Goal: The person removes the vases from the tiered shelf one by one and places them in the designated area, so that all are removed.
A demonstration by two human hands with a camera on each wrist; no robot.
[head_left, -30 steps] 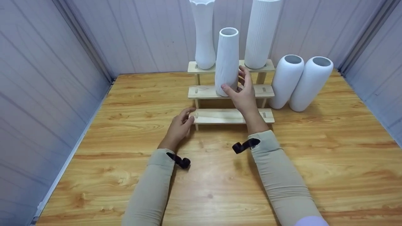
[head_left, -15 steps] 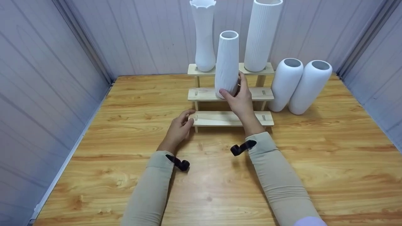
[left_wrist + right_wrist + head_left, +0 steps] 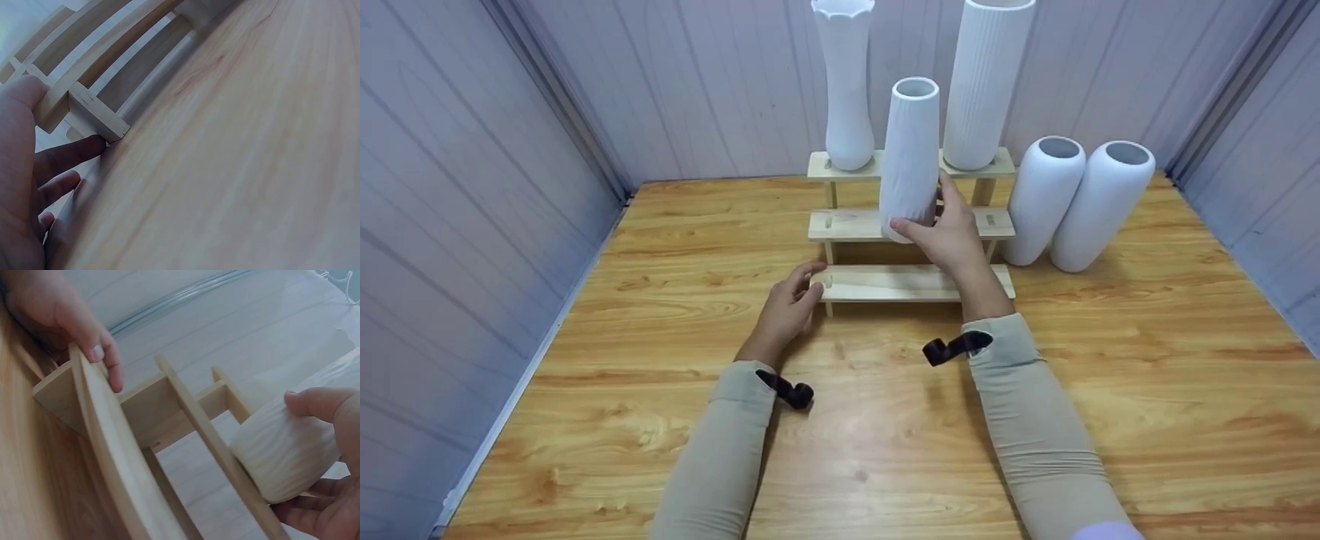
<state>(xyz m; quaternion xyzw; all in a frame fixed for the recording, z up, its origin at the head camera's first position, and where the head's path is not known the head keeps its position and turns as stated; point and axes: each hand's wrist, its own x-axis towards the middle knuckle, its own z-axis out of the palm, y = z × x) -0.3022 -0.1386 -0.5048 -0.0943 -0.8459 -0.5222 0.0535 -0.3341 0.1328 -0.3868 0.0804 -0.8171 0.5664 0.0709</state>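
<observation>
In the head view, my right hand (image 3: 952, 229) grips a white textured vase (image 3: 910, 161) low on its body, thumb in front and fingers round the right side. The vase stands nearly upright, its base overlapping the front edge of the middle shelf of a three-tier wooden stand (image 3: 900, 281). The right wrist view has the vase's base (image 3: 281, 450) close against that shelf. My left hand (image 3: 787, 307) holds the left end of the bottom shelf, and in the left wrist view a finger (image 3: 73, 154) reaches to the stand's leg (image 3: 101, 115).
On the top shelf stand a scalloped-rim white vase (image 3: 847, 90) at left and a tall ribbed white vase (image 3: 988, 82) at right. Two smooth white vases (image 3: 1044, 202) lean together on the table (image 3: 660, 315), right of the stand. Panelled walls enclose the back and sides.
My right hand has shifted the textured vase a little to the right and toward me over the middle shelf. The left hand keeps its place on the bottom shelf's end.
</observation>
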